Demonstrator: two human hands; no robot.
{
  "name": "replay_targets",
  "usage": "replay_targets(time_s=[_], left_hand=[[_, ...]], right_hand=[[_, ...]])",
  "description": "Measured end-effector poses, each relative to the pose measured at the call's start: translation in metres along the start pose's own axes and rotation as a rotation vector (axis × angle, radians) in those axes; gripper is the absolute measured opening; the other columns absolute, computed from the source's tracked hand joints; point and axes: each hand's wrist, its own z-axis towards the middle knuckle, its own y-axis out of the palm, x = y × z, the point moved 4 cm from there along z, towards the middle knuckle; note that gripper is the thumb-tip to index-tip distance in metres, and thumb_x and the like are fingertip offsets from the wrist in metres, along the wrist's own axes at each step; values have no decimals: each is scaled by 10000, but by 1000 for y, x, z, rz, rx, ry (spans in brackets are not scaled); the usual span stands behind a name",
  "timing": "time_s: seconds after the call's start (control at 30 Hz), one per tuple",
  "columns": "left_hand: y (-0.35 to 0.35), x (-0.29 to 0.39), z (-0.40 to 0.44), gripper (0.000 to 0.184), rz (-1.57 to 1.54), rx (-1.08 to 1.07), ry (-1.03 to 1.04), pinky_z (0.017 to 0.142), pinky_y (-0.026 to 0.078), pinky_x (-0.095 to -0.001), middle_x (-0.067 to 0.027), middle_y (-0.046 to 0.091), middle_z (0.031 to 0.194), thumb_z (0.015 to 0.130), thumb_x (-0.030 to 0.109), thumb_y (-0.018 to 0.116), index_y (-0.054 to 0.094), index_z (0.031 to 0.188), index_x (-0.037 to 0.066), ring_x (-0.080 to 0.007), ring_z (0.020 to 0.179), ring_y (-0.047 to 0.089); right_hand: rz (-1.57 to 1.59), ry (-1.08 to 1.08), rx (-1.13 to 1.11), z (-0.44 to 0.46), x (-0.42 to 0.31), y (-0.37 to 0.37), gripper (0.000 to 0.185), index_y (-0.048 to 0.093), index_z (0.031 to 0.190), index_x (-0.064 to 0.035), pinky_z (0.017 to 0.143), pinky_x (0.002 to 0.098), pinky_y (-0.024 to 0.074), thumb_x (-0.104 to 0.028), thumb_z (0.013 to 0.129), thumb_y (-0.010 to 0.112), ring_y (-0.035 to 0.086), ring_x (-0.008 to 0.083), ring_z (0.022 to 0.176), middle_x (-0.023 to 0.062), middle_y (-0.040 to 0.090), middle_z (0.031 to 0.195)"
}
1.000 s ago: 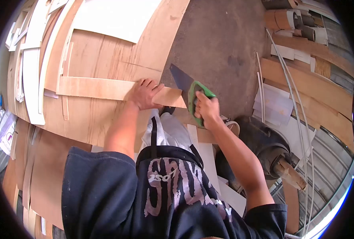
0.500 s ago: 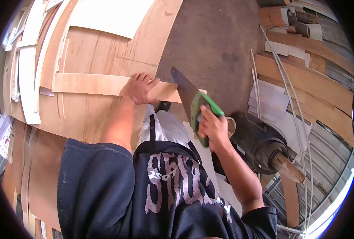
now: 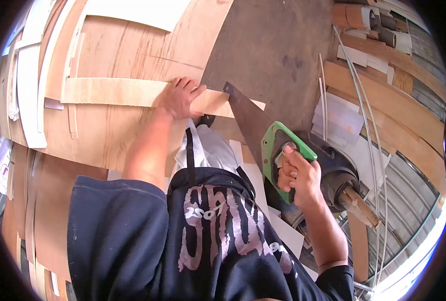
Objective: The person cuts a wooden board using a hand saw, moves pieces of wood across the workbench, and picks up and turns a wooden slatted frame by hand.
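A narrow wooden strip lies across a plywood sheet, its right end jutting past the sheet's edge. My left hand bears down on the strip near that edge, fingers curled over its far side and thumb pointing right. In my right hand is the green handle of a handsaw. The blade slants up and left across the overhanging part of the strip, its tip just beyond the strip's far side. Whether the teeth are inside a cut is too small to tell.
A white sheet rests on the plywood at the back. Long boards line the left side. Stacked planks and thin long rods lie at right, near a black cylindrical object with wood sticking out.
My right hand has drawn the handsaw back toward the lower right, so less blade reaches past the strip. My left hand stays on the strip; the whole view has shifted slightly.
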Motion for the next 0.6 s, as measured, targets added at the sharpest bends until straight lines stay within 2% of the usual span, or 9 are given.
replay_targets(time_s=[0.17,0.33,0.47,0.6], left_hand=[[-4,-3,3,900,61,22,-1,1063,398,-462,-88,602,1240,601,613,859,652,1348,156,-285,1223,519],[-4,1,2,903,29,25,15,1049,401,-456,-94,614,1210,584,610,861,663,1333,146,-288,1210,524],[-2,0,2,890,24,5,17,1033,409,-461,-100,614,1209,617,644,832,668,1332,141,-298,1197,534],[-3,1,2,893,63,22,23,1028,414,-465,-101,610,1226,628,656,825,663,1343,145,-294,1192,535]], right_hand=[[35,-40,1,50,24,-27,265,525,788,-138,411,305,298,-233,995,660,365,93,420,-54,390,567],[91,-134,-135,97,43,20,264,524,814,-120,402,303,306,-227,996,683,389,87,438,-51,417,593],[48,-255,-114,160,38,51,268,552,763,-95,399,327,363,-192,983,670,451,115,443,-6,488,590],[110,-309,-168,210,31,87,298,549,716,-81,403,347,367,-184,973,657,457,131,439,11,499,576]])
